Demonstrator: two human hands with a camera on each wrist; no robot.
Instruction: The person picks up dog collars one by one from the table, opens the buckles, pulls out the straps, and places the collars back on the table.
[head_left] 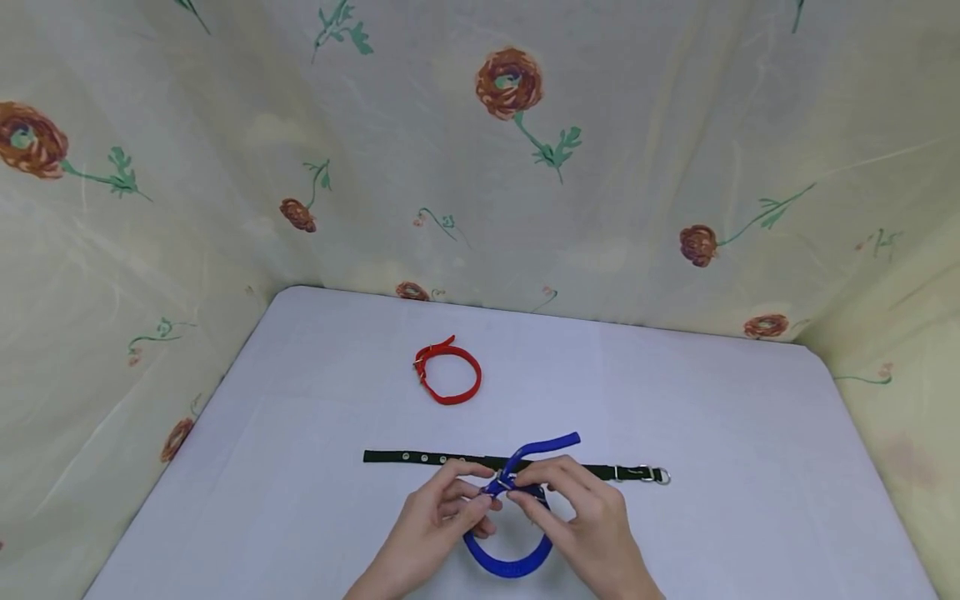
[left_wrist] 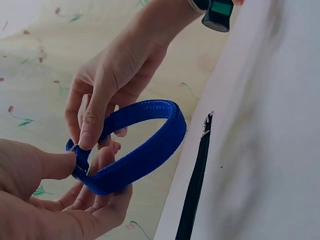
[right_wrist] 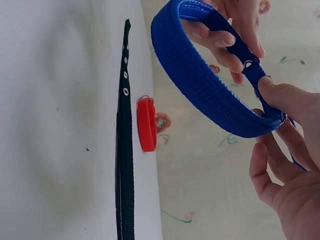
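A blue collar (head_left: 511, 567), bent into a loop, is held up off the table between both hands. At its metal buckle the left hand (head_left: 438, 521) pinches the strap between thumb and fingers. The right hand (head_left: 585, 512) pinches the strap just right of the buckle, and the strap's free end sticks out up and to the right in the head view. In the left wrist view the loop (left_wrist: 145, 162) of webbing hangs toward the table. The right wrist view shows an eyelet (right_wrist: 248, 64) in the blue strap between the two hands.
Behind the hands a dark green collar (head_left: 390, 457) lies stretched out flat, eyelets at its left, buckle and ring at its right. Farther back sits a red collar (head_left: 468, 395) fastened in a loop. Flowered cloth (head_left: 630, 167) surrounds the white table (head_left: 720, 400) at back and sides.
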